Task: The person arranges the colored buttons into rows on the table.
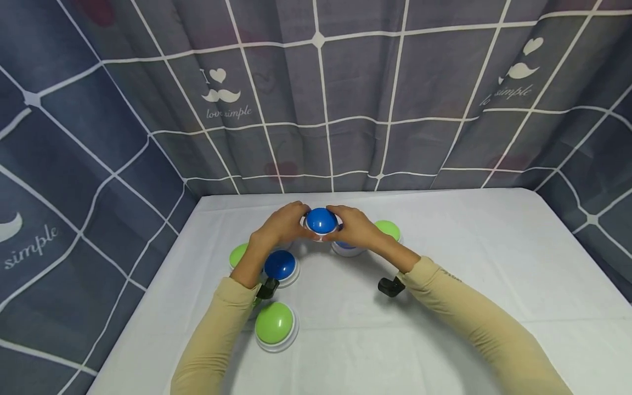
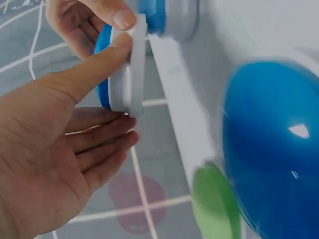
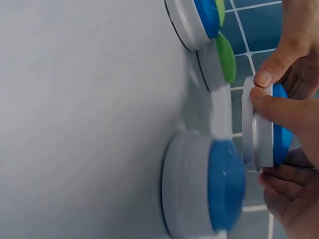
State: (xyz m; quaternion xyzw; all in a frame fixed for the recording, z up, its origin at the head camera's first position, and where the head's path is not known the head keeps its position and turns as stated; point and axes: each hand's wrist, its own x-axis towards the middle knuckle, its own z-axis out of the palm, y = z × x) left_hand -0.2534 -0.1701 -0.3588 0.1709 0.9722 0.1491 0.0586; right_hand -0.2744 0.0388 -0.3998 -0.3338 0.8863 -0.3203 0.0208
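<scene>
Both hands hold one blue-domed push button [image 1: 321, 220] with a white base, raised above the far part of the table. My left hand [image 1: 282, 224] grips its left side, and my right hand [image 1: 357, 226] grips the right. In the left wrist view, the thumbs press on the white base [image 2: 124, 79] while the other fingers extend around the edge. The right wrist view shows both thumb tips meeting at the base's rim [image 3: 253, 124]. Just below the right hand, a second blue button [image 1: 344, 252] stands on the table, partly covered by that hand.
Near the left forearm stand a blue button [image 1: 280, 265] and a green button [image 1: 274, 323]. Another green button [image 1: 237, 254] is partly behind the left wrist. Beyond the right wrist is a green button [image 1: 388, 228]. A patterned curtain [image 1: 345, 109] surrounds the white-covered table [image 1: 494, 263].
</scene>
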